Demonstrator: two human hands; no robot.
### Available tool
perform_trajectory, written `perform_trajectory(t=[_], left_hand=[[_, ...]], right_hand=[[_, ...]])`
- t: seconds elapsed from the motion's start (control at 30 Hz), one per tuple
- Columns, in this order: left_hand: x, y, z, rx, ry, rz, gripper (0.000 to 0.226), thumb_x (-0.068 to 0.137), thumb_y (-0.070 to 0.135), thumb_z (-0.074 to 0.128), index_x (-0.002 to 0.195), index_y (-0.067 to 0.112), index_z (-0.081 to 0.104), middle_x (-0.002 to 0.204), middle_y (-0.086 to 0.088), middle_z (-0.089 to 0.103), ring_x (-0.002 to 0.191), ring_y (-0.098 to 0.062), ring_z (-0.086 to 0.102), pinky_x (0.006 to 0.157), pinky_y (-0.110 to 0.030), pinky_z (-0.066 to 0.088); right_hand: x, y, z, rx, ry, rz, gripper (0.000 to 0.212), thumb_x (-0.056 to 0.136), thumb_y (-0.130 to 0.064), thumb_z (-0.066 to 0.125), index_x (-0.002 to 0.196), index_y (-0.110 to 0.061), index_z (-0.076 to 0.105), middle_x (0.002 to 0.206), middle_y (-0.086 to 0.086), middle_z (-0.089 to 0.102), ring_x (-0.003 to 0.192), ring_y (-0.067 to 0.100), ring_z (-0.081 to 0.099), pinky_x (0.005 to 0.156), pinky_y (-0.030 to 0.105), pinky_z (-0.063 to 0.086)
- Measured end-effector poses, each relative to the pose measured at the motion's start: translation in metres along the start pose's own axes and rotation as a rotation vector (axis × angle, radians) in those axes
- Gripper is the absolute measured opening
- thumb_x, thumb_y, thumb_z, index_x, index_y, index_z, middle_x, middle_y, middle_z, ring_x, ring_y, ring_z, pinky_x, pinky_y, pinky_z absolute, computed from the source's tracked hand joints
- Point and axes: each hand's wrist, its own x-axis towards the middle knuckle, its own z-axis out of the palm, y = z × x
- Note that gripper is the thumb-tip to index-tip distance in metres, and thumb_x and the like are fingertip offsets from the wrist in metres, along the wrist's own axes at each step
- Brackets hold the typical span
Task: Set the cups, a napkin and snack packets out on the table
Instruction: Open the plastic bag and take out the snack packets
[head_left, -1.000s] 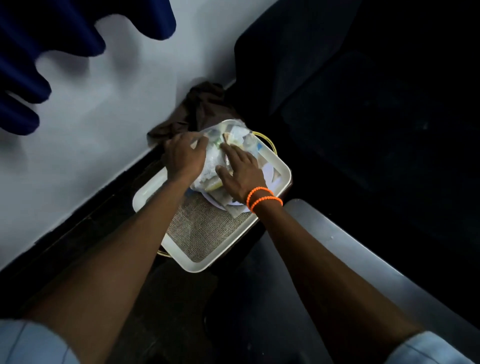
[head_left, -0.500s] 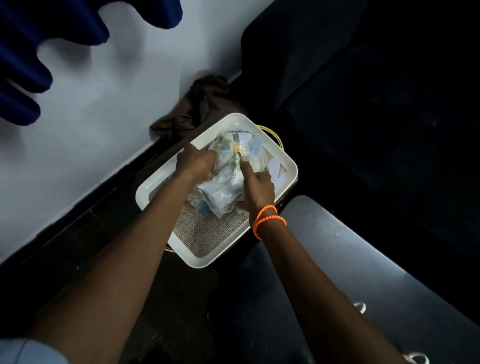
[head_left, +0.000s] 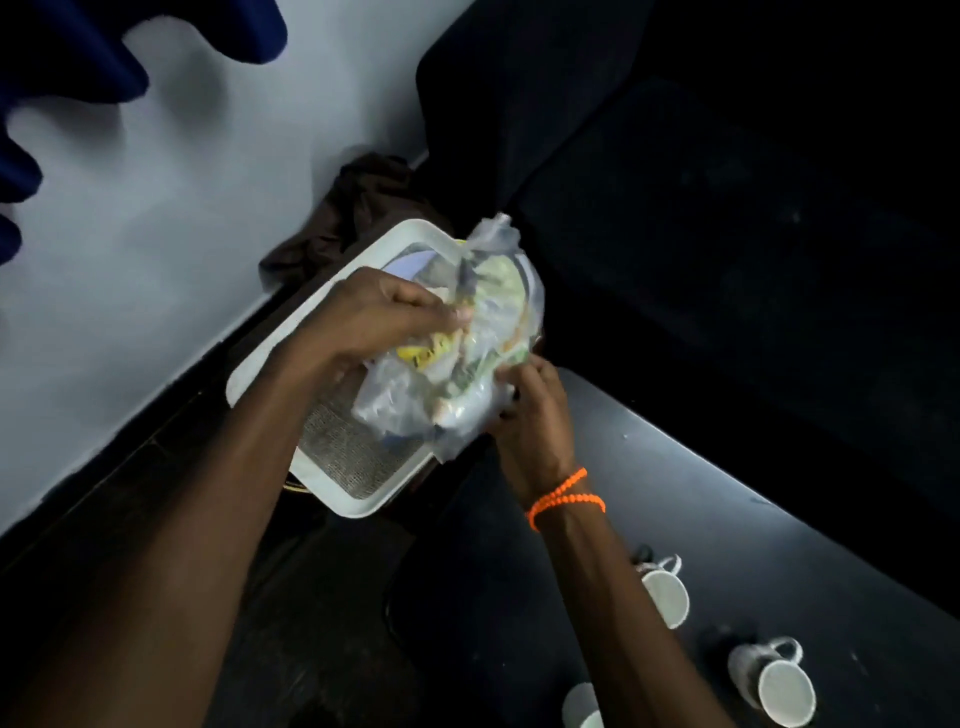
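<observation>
So both hands are on the clear plastic bag of snack packets (head_left: 457, 364) here. The left hand (head_left: 374, 317) is pinched tight on the bag's upper side, fingers curled into the plastic near its twisted neck. The right hand (head_left: 530, 410) is clamped on the bag's lower edge at about 4 o'clock from the left one, with an orange bead bracelet (head_left: 566, 496) wrapped round that wrist. The bag is held up over the white tray (head_left: 332, 488), covering the tray's 2 o'clock end, and I can't tell if its bottom touches the tray or not. You can see yellow and green packets through the plastic. The tray has a woven mat (head_left: 343, 452) lying in it.

Going further out, a brown cloth (head_left: 353, 213) is bunched up at 11 o'clock from the tray, right against the white wall (head_left: 182, 208). Down at 5 o'clock on the dark bench (head_left: 779, 519) there are three white cups (head_left: 774, 680), the nearest one half hidden behind the right forearm. Rest of the room is really dark.
</observation>
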Motion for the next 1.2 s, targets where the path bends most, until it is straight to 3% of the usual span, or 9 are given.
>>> perform_trajectory(t=[0.17, 0.33, 0.5, 0.57, 0.7, 0.8, 0.9, 1.07, 1.2], left_hand=[[-0.031, 0.001, 0.065, -0.123, -0.239, 0.017, 0.036, 0.074, 0.058, 0.084, 0.094, 0.028, 0.086, 0.101, 0.008, 0.083, 0.098, -0.003, 0.077, 0.078, -0.015, 0.059], [-0.028, -0.039, 0.148, -0.22, -0.227, -0.279, 0.032, 0.097, 0.046, 0.067, 0.096, 0.014, 0.068, 0.113, -0.011, 0.074, 0.109, -0.019, 0.067, 0.087, -0.044, 0.064], [-0.019, -0.072, 0.194, 0.075, -0.146, -0.323, 0.051, 0.104, 0.042, 0.059, 0.145, 0.014, 0.051, 0.132, -0.01, 0.064, 0.116, -0.029, 0.067, 0.102, -0.049, 0.057], [-0.015, -0.077, 0.199, 0.175, -0.057, -0.279, 0.043, 0.105, 0.044, 0.055, 0.136, 0.015, 0.062, 0.12, -0.012, 0.073, 0.112, -0.031, 0.071, 0.103, -0.044, 0.055], [-0.015, -0.075, 0.201, 0.046, -0.062, -0.224, 0.049, 0.106, 0.053, 0.048, 0.078, 0.027, 0.079, 0.064, 0.007, 0.07, 0.065, -0.007, 0.065, 0.07, -0.029, 0.046], [-0.013, -0.074, 0.204, 0.103, 0.045, -0.189, 0.043, 0.108, 0.048, 0.047, 0.094, 0.021, 0.078, 0.096, -0.005, 0.077, 0.09, -0.02, 0.069, 0.078, -0.029, 0.052], [-0.014, -0.072, 0.209, -0.064, 0.032, -0.369, 0.04, 0.11, 0.043, 0.046, 0.123, 0.01, 0.064, 0.12, -0.013, 0.068, 0.11, -0.033, 0.067, 0.1, -0.05, 0.057], [-0.017, -0.067, 0.199, -0.386, 0.019, -0.423, 0.028, 0.108, 0.019, 0.052, 0.088, 0.009, 0.069, 0.073, -0.011, 0.07, 0.054, -0.016, 0.066, 0.056, -0.027, 0.056], [-0.042, -0.039, 0.2, -0.355, -0.052, -0.182, 0.035, 0.102, 0.053, 0.054, 0.091, 0.035, 0.082, 0.09, 0.015, 0.082, 0.085, 0.002, 0.077, 0.068, -0.014, 0.056]], right_hand=[[-0.037, 0.019, -0.076, 0.137, 0.016, -0.028, 0.02, 0.08, -0.007, 0.057, 0.099, -0.011, 0.062, 0.097, 0.008, 0.067, 0.087, 0.02, 0.065, 0.075, 0.034, 0.052], [-0.043, 0.047, -0.131, -0.446, 0.275, 0.026, 0.021, 0.085, 0.0, 0.064, 0.098, -0.013, 0.072, 0.099, 0.009, 0.076, 0.098, 0.031, 0.069, 0.092, 0.047, 0.056], [-0.048, 0.045, -0.149, -0.334, 0.311, 0.065, 0.023, 0.082, -0.016, 0.063, 0.099, -0.027, 0.074, 0.106, 0.005, 0.078, 0.107, 0.032, 0.071, 0.101, 0.057, 0.053], [-0.052, 0.04, -0.149, -0.3, 0.359, 0.078, 0.036, 0.076, -0.033, 0.065, 0.11, -0.025, 0.071, 0.113, 0.004, 0.076, 0.11, 0.027, 0.07, 0.103, 0.054, 0.053], [-0.062, 0.033, -0.142, -0.396, 0.427, 0.011, 0.065, 0.071, -0.058, 0.072, 0.127, -0.028, 0.06, 0.132, -0.001, 0.063, 0.113, 0.014, 0.064, 0.102, 0.041, 0.054], [-0.062, 0.032, -0.138, -0.437, 0.449, -0.027, 0.061, 0.078, -0.049, 0.08, 0.129, -0.025, 0.058, 0.135, 0.001, 0.056, 0.115, 0.016, 0.061, 0.102, 0.042, 0.054], [-0.063, 0.036, -0.137, -0.46, 0.447, 0.009, 0.064, 0.08, -0.046, 0.08, 0.134, -0.022, 0.056, 0.138, 0.002, 0.054, 0.12, 0.017, 0.058, 0.107, 0.045, 0.05], [-0.071, 0.036, -0.141, -0.324, 0.411, 0.038, 0.065, 0.08, -0.056, 0.076, 0.134, -0.027, 0.056, 0.139, -0.001, 0.056, 0.119, 0.013, 0.061, 0.106, 0.044, 0.051], [-0.086, 0.023, -0.133, -0.256, 0.398, -0.055, 0.066, 0.071, -0.073, 0.071, 0.125, -0.035, 0.06, 0.135, -0.006, 0.059, 0.116, 0.007, 0.064, 0.1, 0.046, 0.056]])
